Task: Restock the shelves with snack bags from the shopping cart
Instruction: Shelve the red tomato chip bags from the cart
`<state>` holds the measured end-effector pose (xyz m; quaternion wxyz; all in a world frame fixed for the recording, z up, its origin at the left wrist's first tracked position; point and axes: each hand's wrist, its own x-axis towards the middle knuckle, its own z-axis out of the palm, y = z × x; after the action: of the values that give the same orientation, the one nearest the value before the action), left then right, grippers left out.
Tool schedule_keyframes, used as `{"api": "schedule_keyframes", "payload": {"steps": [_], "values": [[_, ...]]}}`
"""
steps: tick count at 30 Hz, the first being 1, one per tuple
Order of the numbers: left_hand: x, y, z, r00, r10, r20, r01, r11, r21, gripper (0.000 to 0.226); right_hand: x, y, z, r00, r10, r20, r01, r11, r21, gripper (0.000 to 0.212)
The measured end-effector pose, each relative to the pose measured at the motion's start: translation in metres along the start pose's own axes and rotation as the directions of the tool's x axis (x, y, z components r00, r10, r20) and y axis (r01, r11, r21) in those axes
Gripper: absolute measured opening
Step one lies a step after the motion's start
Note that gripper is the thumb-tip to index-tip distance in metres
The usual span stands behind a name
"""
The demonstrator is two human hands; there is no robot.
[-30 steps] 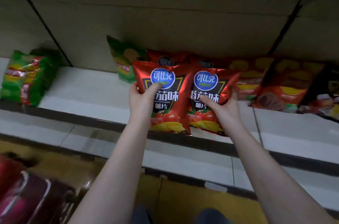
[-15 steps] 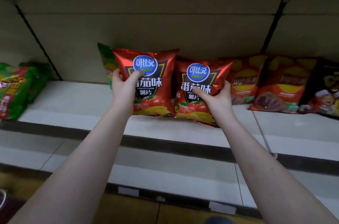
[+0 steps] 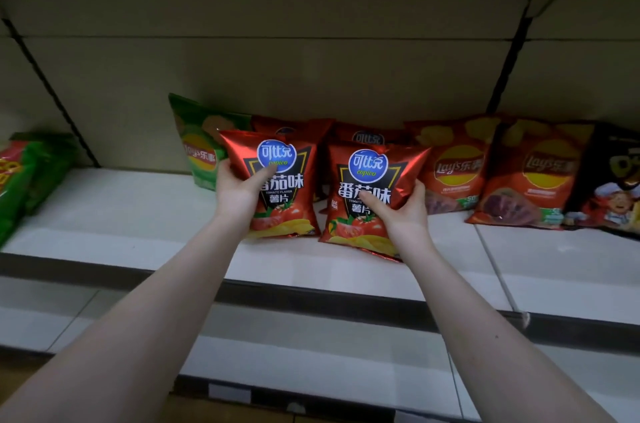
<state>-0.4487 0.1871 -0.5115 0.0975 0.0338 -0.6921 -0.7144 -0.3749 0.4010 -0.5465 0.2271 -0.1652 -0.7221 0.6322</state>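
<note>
Two red tomato-flavour chip bags stand side by side on the white shelf (image 3: pixel 138 215). My left hand (image 3: pixel 239 192) grips the left red bag (image 3: pixel 287 187) by its left edge, thumb across the front. My right hand (image 3: pixel 401 211) grips the right red bag (image 3: pixel 367 194) at its lower right, thumb on the front. Both bags rest with their bottoms on the shelf, in front of more red bags (image 3: pixel 367 135) of the same kind leaning on the back wall. The shopping cart is out of view.
A green chip bag (image 3: pixel 197 145) leans behind the left red bag. Two orange-red chip bags (image 3: pixel 457 170) and a dark bag (image 3: pixel 616 180) stand to the right. Green bags (image 3: pixel 20 177) lie at the far left. A lower shelf (image 3: pixel 311 363) juts out below.
Both hands have carried the two red bags up and onto the shelf, then set them down in front of the back row. The camera has tilted upward, so the floor has left view.
</note>
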Motion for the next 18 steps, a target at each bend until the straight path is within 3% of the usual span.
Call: {"api": "schedule_keyframes", "payload": {"steps": [10, 15, 18], "values": [[0.016, -0.026, 0.009, 0.999, -0.034, -0.002, 0.034, 0.999, 0.040, 0.066, 0.015, 0.006, 0.010, 1.000, -0.007, 0.002, 0.007, 0.998, -0.059, 0.083], [0.017, -0.027, 0.005, 0.995, -0.080, 0.060, 0.079, 0.997, 0.025, 0.074, 0.019, 0.025, 0.011, 1.000, -0.026, 0.007, 0.027, 0.990, -0.140, 0.119], [0.014, -0.024, 0.004, 0.989, -0.112, 0.093, 0.117, 0.992, -0.049, 0.084, 0.010, 0.012, 0.006, 1.000, -0.018, 0.021, 0.021, 0.993, -0.114, 0.113]]}}
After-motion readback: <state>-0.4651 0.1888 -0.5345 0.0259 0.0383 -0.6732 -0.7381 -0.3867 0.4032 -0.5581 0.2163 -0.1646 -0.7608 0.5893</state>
